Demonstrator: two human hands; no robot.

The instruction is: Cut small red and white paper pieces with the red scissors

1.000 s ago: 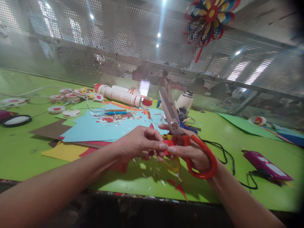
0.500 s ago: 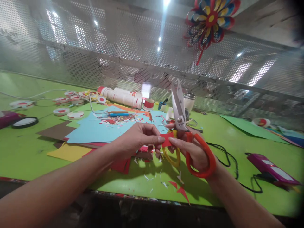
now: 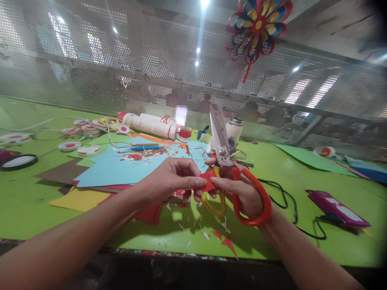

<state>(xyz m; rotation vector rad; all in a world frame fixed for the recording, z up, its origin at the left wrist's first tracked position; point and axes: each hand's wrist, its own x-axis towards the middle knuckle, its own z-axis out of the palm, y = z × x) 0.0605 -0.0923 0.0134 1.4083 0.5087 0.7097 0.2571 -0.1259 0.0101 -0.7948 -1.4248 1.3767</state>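
Now left hand [image 3: 169, 179] pinches small red paper piece [image 3: 208, 181] at fingertips, right hand [image 3: 242, 193] pinches its other edge while gripping scissors [image 3: 229, 169], blades up toward 12 o'clock, almost shut. Since half second ago, both hands shifted slightly left; grip unchanged. Red scraps [image 3: 225, 238] on green table [image 3: 36, 201] at 6 o'clock.

A small red paper piece [image 3: 208, 181] is held above the worktop, beside scissors [image 3: 229, 169] with orange and yellow handles, blades pointed upward, nearly closed.

Shiny metal scissors [image 3: 225, 161], glossy plastic handles, matt red paper piece [image 3: 208, 180], seemingly smooth table [image 3: 302, 177]
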